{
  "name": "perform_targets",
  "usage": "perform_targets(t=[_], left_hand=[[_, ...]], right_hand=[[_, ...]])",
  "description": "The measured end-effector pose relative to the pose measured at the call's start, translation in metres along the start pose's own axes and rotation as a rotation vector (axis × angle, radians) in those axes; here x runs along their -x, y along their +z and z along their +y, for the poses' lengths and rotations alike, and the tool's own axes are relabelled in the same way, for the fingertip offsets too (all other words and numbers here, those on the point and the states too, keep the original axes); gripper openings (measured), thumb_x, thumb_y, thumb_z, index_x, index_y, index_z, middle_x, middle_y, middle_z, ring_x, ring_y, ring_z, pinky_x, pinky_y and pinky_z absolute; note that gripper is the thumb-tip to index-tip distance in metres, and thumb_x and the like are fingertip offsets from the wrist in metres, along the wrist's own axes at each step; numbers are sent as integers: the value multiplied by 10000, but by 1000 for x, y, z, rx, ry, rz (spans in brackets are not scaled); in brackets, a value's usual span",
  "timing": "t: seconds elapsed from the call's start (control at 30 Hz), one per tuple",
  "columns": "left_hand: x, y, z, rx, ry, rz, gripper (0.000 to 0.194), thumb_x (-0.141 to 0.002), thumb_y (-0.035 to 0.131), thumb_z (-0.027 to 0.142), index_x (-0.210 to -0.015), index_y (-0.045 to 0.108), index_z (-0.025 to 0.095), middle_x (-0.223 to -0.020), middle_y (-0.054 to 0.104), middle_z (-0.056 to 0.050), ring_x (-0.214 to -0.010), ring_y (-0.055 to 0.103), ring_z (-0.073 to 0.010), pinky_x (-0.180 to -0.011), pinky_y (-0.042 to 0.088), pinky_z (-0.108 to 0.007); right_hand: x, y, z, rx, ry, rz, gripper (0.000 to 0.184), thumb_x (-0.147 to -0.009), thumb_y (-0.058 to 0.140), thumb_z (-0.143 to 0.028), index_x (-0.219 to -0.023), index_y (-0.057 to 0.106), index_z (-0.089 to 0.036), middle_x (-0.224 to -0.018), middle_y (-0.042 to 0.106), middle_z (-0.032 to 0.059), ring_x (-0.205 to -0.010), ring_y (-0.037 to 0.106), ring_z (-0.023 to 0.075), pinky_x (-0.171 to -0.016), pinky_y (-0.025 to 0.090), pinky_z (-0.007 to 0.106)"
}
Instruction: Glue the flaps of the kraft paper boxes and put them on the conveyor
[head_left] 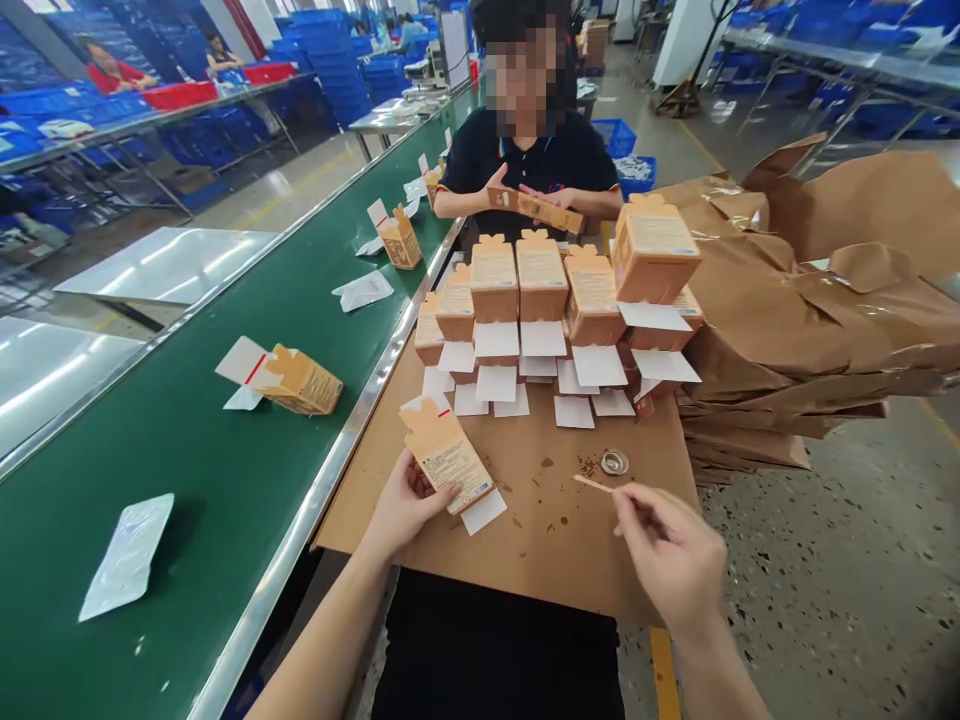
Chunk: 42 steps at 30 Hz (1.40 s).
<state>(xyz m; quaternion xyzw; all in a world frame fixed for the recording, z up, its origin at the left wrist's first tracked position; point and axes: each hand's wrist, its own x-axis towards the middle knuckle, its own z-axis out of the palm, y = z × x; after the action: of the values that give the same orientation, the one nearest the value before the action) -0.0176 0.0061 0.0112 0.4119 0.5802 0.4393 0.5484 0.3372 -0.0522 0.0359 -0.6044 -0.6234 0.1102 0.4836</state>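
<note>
In the head view my left hand [409,505] grips a tan printed carton [450,455], thumb on its printed face; white flaps stick out at both ends. Its near flap points towards me over the brown cardboard table top [540,560]. My right hand [671,545] pinches a thin wooden stick [592,483], its tip pointing left. Just beyond the stick lies a small round metal lid or dish [614,462], with brown crumbs beside it. Brown spots mark the cardboard between my hands.
Stacked tan cartons [495,285] with white flaps stand at the table's back. A green conveyor belt [225,480] on the left carries cartons and white pouches [127,555]. Opposite me, a person [525,150] holds a flattened carton [536,208]. Brown paper sheets [810,300] pile up right.
</note>
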Motion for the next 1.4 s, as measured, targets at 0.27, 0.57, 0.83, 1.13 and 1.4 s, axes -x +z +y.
perform_targets(t=[0.27, 0.57, 0.83, 1.13, 1.4], left_hand=[[4, 8, -3, -5, 6, 2, 933, -642, 1136, 678, -1345, 699, 247, -1305, 892, -149, -1224, 890, -391, -1099, 731, -557], [9, 9, -13, 14, 45, 1, 891, -648, 1136, 576, -1342, 680, 253, -1345, 873, -159, -1277, 875, -405, -1108, 732, -569], [35, 22, -17, -164, 134, 26, 730, -674, 1103, 418, -1332, 808, 302, -1215, 897, -139, -1166, 885, -458, -1052, 745, -664], [44, 26, -25, -316, 119, 40, 572, -705, 1066, 405, -1209, 813, 313, -1109, 890, -121, -988, 878, -427, -875, 737, -587], [41, 25, -24, -344, 222, 88, 587, -685, 1044, 339, -1227, 818, 320, -1112, 885, -108, -1081, 882, -450, -1015, 723, -614]], right_hand=[[46, 92, -40, -200, -98, -315, 330, -1202, 600, -232, -946, 806, -253, -753, 727, 1, -622, 675, 144, -623, 593, 245], [36, 78, -32, -196, -88, -254, 278, -1182, 639, -190, -959, 794, -253, -777, 735, 0, -619, 667, 143, -617, 586, 244], [37, 34, -23, -198, 13, -167, 235, -1166, 698, -228, -969, 822, -263, -766, 764, 0, -572, 695, 144, -555, 600, 245], [45, 17, -19, -204, 67, -146, 236, -1173, 710, -254, -967, 825, -267, -761, 767, -1, -575, 704, 143, -556, 598, 235], [37, 25, -29, -231, 28, -123, 308, -1195, 721, -390, -942, 846, -266, -746, 778, 13, -534, 700, 149, -549, 616, 237]])
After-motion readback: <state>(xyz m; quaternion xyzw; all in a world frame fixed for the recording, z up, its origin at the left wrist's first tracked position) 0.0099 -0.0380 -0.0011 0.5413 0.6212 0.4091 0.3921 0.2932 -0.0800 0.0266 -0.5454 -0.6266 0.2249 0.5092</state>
